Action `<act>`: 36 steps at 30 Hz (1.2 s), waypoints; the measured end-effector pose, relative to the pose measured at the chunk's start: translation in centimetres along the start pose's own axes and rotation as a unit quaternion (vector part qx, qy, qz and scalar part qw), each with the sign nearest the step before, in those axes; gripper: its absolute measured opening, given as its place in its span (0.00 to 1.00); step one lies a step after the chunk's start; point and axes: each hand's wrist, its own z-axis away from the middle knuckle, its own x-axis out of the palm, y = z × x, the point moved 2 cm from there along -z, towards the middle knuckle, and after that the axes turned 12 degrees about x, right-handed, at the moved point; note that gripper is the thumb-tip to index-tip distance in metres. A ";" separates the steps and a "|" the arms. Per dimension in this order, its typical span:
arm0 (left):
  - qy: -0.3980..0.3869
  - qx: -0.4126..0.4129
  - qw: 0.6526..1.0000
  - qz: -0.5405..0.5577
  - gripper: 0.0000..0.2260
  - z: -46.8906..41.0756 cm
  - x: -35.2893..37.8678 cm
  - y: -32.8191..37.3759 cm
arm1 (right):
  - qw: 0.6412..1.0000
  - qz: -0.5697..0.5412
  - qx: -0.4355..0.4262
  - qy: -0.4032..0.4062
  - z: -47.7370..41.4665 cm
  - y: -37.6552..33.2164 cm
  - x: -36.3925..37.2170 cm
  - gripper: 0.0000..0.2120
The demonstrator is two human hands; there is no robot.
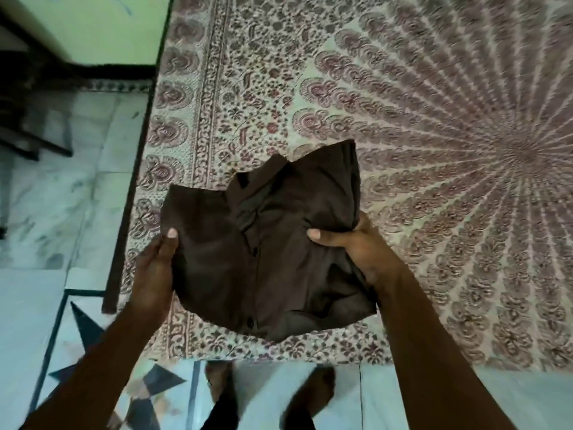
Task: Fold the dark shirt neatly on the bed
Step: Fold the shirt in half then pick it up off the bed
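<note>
At nine o'clock in the view lies the pale tiled floor (pixel 46 212), with the dark edge of the bed running beside it. Next comes the left hand (pixel 156 268), at about eight o'clock of the dark shirt (pixel 263 243). It pinches the garment's left edge, thumb on top of the cloth and fingers hidden underneath. The shirt itself sits just below the middle of the view, over the near corner of the bed (pixel 434 150). It is a compact, rumpled bundle with the collar pointing to twelve o'clock and the button placket running down toward six. Whether its underside rests on the patterned bedspread or hangs just above it cannot be told. At three o'clock of the bundle the right hand (pixel 350 252) grips the other edge, thumb pressed into a crease on the front and fingers curled round behind. Beyond it the bedspread fans out toward two and three o'clock. The step in hand looks like the late one: the sides seem already turned in, yet the lower right part sags in loose folds — not neat so far. The next move probably calls for laying the bundle flat on the bedspread, keeping both edges level. Then the slack near five o'clock would need smoothing out, so the placket stays straight.
</note>
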 end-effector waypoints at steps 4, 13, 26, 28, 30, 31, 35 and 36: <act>0.007 0.109 0.988 -0.105 0.14 -1.5 -5.9 1.0 | 0.999 0.050 0.000 -0.003 -2.2 2.8 4.4 0.21; -0.107 0.033 0.944 -0.309 0.27 -4.5 -10.7 -3.6 | 0.981 0.121 0.040 0.147 -6.7 9.9 5.3 0.22; -0.144 0.046 0.929 -0.338 0.30 -1.4 -14.2 -7.3 | 0.908 0.332 0.062 0.250 -2.0 15.2 4.6 0.49; -0.140 0.043 0.916 -0.374 0.31 -1.3 -13.8 -7.1 | 0.899 0.346 0.071 0.261 -1.9 15.3 4.6 0.48; -0.109 0.027 0.896 -0.430 0.33 -1.1 -13.0 -6.5 | 0.876 0.384 0.078 0.282 -1.8 14.8 4.9 0.45; -0.085 0.034 0.887 -0.453 0.33 -1.2 -12.6 -6.0 | 0.856 0.408 0.064 0.310 -1.8 14.2 5.0 0.43; -0.013 0.175 0.856 -0.487 0.29 -4.2 -10.4 -3.4 | 0.781 0.466 -0.063 0.411 -3.6 11.6 5.6 0.30; -0.015 0.193 0.852 -0.487 0.28 -5.4 -9.7 -3.0 | 0.783 0.460 -0.087 0.410 -4.7 10.7 5.9 0.26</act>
